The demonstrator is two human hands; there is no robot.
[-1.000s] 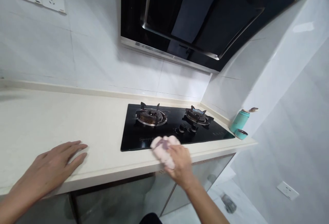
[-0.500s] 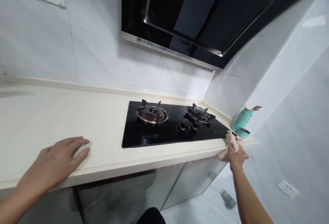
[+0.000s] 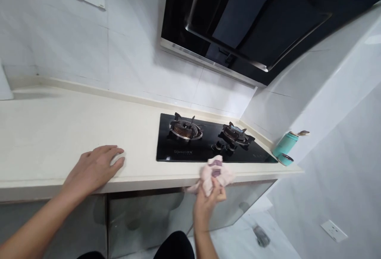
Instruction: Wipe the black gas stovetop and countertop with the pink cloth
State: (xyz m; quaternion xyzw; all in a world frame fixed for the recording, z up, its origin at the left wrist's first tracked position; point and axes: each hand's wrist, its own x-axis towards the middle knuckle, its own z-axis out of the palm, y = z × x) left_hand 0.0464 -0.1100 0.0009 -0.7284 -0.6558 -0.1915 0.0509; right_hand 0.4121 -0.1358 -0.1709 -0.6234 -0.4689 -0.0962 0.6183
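Observation:
My right hand (image 3: 208, 201) is closed around a crumpled pale pink cloth (image 3: 212, 173) with darker purple patches. The cloth lies over the front edge of the cream countertop (image 3: 89, 120), just in front of the black gas stove (image 3: 208, 152). Left of the stove, my left hand (image 3: 93, 167) rests on the counter near its front edge, palm down, fingers slightly bent and thumb apart, with nothing in it. Two burners (image 3: 186, 129) with dark pan supports sit on the stove's glass top.
A teal canister (image 3: 285, 144) with a brown-handled item on it and a small teal bowl (image 3: 285, 160) stand at the counter's right end. A black range hood (image 3: 238, 25) overhangs the stove. Cabinet doors (image 3: 143, 219) lie below the counter.
My right hand has moved left with the cloth, from the counter's right end to the front of the stove. My left hand still rests on the counter; the view has shifted.

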